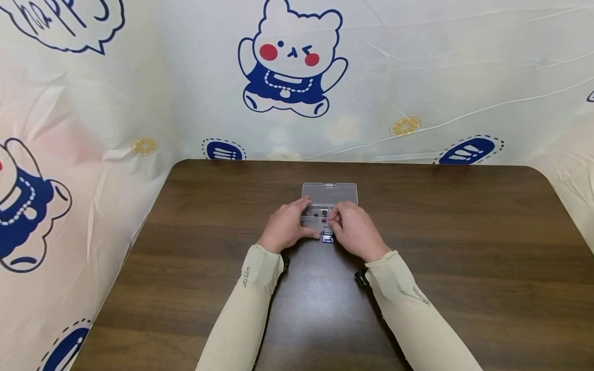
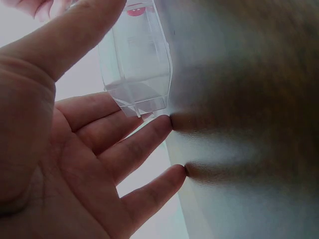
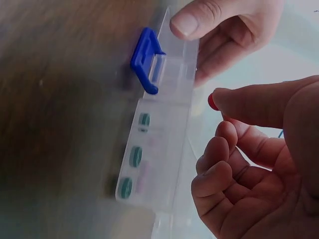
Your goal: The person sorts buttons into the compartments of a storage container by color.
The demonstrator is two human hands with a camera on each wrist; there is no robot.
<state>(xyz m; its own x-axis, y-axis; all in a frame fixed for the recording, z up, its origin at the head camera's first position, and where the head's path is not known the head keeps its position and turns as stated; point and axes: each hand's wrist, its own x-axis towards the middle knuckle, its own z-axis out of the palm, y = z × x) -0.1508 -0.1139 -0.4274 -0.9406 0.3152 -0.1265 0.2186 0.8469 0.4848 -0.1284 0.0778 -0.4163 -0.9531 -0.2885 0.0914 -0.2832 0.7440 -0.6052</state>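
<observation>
A small clear plastic box (image 1: 312, 222) stands on the table with its lid (image 1: 329, 194) swung back. My left hand (image 1: 285, 225) holds its left end, thumb at the front and fingers toward the back; two fingertips touch the tabletop in the left wrist view. My right hand (image 1: 356, 232) is over the box's right part, pinching a small red button (image 3: 213, 101) between thumb and index finger; the other fingers are curled. Several green buttons (image 3: 135, 157) show through the front wall. A blue latch (image 3: 145, 60) hangs open at the front.
The brown wooden table (image 1: 455, 247) extends around the box on all sides. Behind it and at the left hangs a pale curtain (image 1: 195, 87) with cartoon prints. Dark straps sit at both wrists.
</observation>
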